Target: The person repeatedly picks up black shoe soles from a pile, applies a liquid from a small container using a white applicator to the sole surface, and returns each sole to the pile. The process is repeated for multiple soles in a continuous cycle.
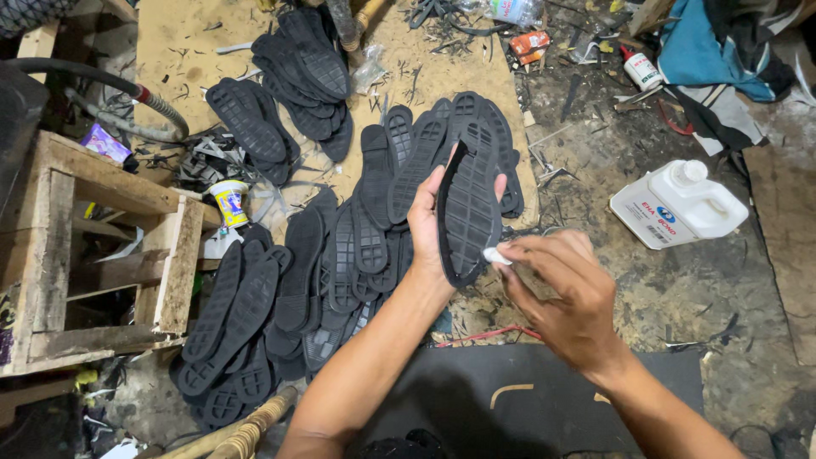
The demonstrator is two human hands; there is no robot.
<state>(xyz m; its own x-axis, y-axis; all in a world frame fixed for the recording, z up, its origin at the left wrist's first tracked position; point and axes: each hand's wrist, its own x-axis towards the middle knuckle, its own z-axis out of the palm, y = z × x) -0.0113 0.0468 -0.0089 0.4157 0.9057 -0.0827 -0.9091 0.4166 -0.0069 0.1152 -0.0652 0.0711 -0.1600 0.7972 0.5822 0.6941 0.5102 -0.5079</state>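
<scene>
My left hand (427, 223) holds a black rubber shoe sole (468, 212) upright, tread side facing me, fingers wrapped behind it. My right hand (563, 293) pinches a small white piece (495, 255), pressed against the lower right edge of that sole. Beneath and to the left, several more black soles (280, 297) lie fanned out on the floor. Another pile of soles (297, 68) sits farther away on a cardboard sheet.
A wooden crate frame (102, 246) stands at the left with a small yellow-white tub (229, 202) beside it. A white plastic jug (680, 204) lies at the right. A dark mat (510, 391) is under my arms. Scraps, a hose (127, 93) and cloth litter the floor.
</scene>
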